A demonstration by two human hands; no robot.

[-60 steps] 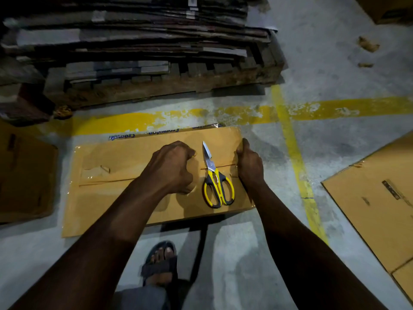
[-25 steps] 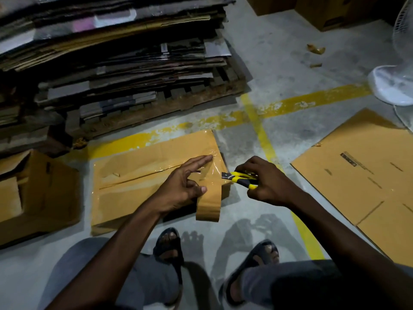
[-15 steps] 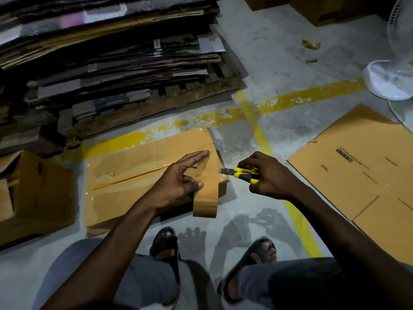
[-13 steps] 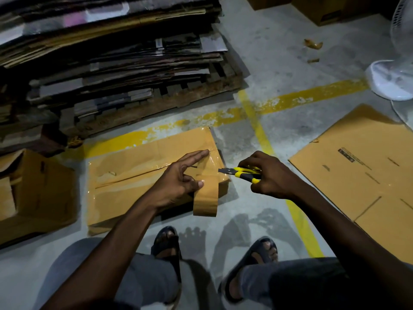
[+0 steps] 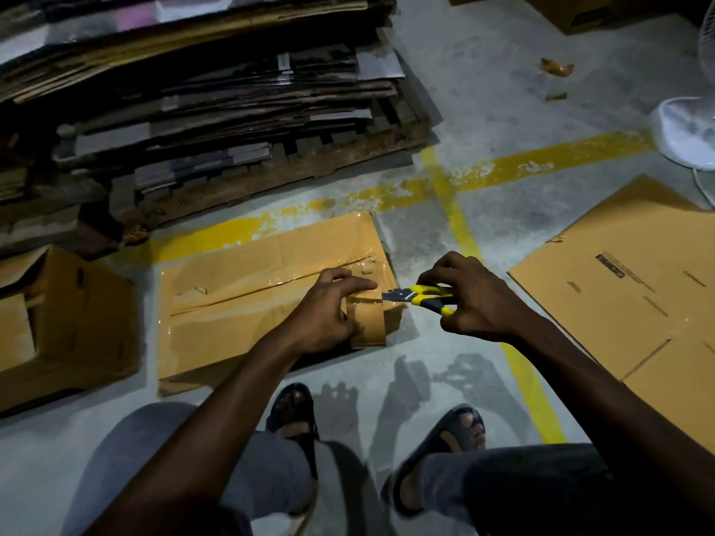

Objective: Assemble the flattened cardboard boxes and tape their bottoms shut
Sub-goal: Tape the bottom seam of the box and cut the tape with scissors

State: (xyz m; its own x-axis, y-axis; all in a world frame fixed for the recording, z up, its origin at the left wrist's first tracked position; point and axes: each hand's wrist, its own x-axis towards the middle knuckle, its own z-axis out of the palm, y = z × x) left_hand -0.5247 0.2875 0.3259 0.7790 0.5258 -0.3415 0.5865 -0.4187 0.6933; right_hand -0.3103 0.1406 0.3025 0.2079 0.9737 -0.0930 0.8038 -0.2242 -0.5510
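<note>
A brown cardboard box (image 5: 247, 303) lies on the concrete floor with its flaps closed and clear tape along the middle seam. My left hand (image 5: 329, 315) grips a roll of brown tape (image 5: 367, 323) at the box's right end. My right hand (image 5: 472, 299) holds yellow-handled scissors (image 5: 418, 295), their blades pointing left at the tape by the roll.
A flattened box (image 5: 634, 292) lies to the right. A partly opened box (image 5: 58, 326) stands at the left. A pallet stacked with flat cardboard (image 5: 201, 110) fills the back left. A white fan base (image 5: 685, 129) sits at the right edge. My sandalled feet are below.
My left hand's fingers have curled down onto the tape roll, and the scissors have moved left until the blades meet the tape. Earlier the scissors lay on the box.
</note>
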